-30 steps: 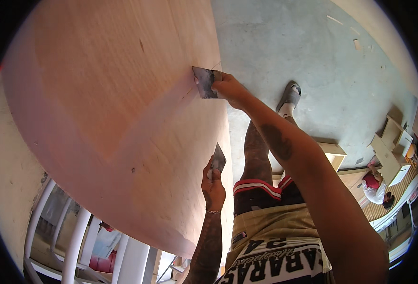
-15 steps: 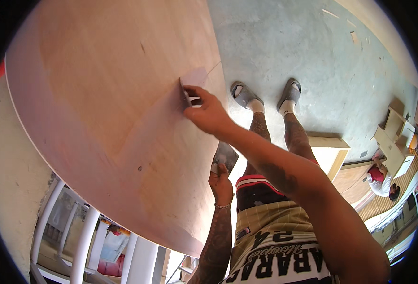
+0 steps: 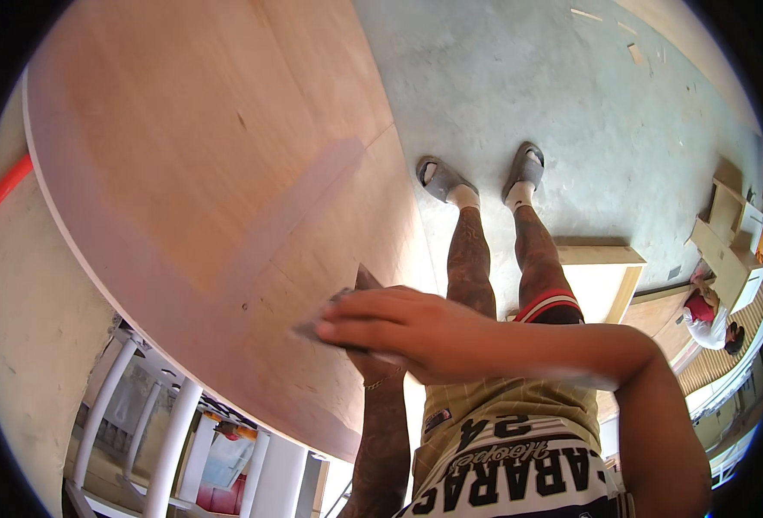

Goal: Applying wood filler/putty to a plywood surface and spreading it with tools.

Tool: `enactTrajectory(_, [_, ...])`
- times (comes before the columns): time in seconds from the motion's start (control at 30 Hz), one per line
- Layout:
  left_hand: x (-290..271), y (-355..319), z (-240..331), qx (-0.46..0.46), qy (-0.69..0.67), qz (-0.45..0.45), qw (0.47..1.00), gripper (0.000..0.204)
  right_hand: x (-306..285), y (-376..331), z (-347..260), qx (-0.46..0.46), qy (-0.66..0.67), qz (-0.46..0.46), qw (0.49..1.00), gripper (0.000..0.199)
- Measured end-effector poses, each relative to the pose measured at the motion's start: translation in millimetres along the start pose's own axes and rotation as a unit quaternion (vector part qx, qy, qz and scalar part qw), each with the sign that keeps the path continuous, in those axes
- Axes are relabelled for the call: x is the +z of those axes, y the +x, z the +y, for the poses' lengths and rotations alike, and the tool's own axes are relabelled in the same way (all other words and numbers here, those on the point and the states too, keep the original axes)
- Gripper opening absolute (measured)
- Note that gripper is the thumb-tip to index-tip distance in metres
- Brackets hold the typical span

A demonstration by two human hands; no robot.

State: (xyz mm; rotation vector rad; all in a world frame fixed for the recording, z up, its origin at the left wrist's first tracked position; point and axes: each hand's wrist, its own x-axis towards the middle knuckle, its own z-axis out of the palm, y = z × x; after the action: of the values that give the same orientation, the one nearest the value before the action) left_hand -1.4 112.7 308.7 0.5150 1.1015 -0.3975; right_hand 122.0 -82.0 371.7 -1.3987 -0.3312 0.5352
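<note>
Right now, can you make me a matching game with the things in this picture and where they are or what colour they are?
Things:
1. right hand
2. round wooden tabletop
3. grey slippers
4. white table legs

Places or colours:
A. on the concrete floor
B. pale wood, filling the upper left
C. pressing a scraper flat on the wood
D. at the bottom left, beyond the tabletop's edge

Pairs: 1-C, 2-B, 3-A, 4-D
</note>
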Motion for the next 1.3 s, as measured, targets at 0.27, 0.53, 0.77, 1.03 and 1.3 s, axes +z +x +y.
enactTrajectory(0.27, [27, -21, 40, 0.020, -0.037, -0.120, 0.992, 0.035, -48, -68, 94, -0.034, -0.313, -0.171, 0.934, 0.055])
enactTrajectory(0.53, [75, -23, 13, 0.128, -0.035, 0.076, 0.988, 0.036, -48, 42, 276, 0.338, 0.057, 0.271, 0.899, 0.051])
enactTrajectory(0.77, [47, -53, 1, 0.104, 0.000, 0.062, 0.993, 0.042, -18, 121, 292, 0.370, 0.143, 0.302, 0.867, 0.053])
enactTrajectory(1.03, [23, -65, -12, 0.143, -0.013, 0.018, 0.989, 0.043, 30, 105, 172, 0.306, 0.242, 0.248, 0.887, 0.064])
enactTrajectory(1.3, [26, -81, -26, 0.175, -0.094, 0.082, 0.977, 0.037, 55, 89, 56, 0.245, 0.294, 0.218, 0.898, 0.060])
